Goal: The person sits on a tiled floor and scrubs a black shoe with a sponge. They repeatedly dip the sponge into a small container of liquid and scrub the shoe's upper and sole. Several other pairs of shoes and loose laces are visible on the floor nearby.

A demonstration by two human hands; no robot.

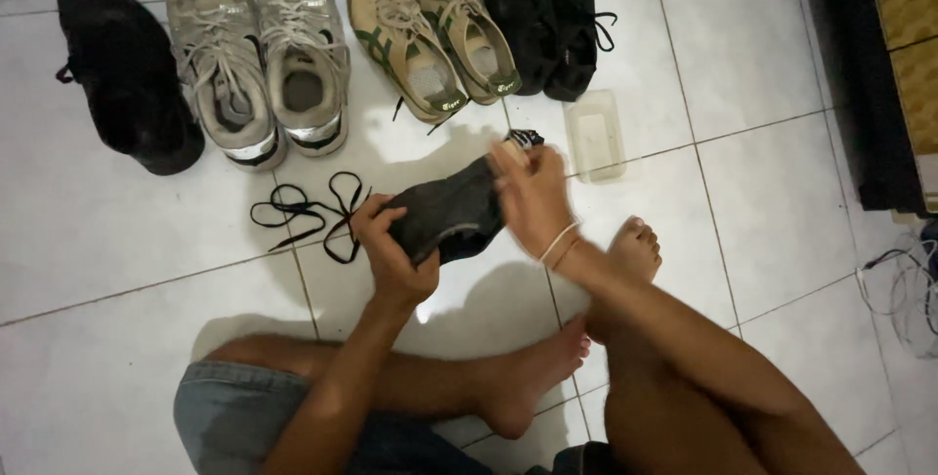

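Observation:
I sit cross-legged on a white tiled floor and hold a black shoe (451,211) above it with both hands. My left hand (391,250) grips the shoe's left end from below. My right hand (532,196) is blurred with motion; it clasps the shoe's right end and seems to pinch a small dark brush (525,139) there. A loose black shoelace (313,213) lies on the tile just left of the shoe.
Along the wall stand a single black shoe (122,74), a grey pair of sneakers (259,55), a tan pair with green stripes (430,30) and a black pair (542,16). A clear plastic tub (594,138) sits near my right hand. White cables (899,289) lie right.

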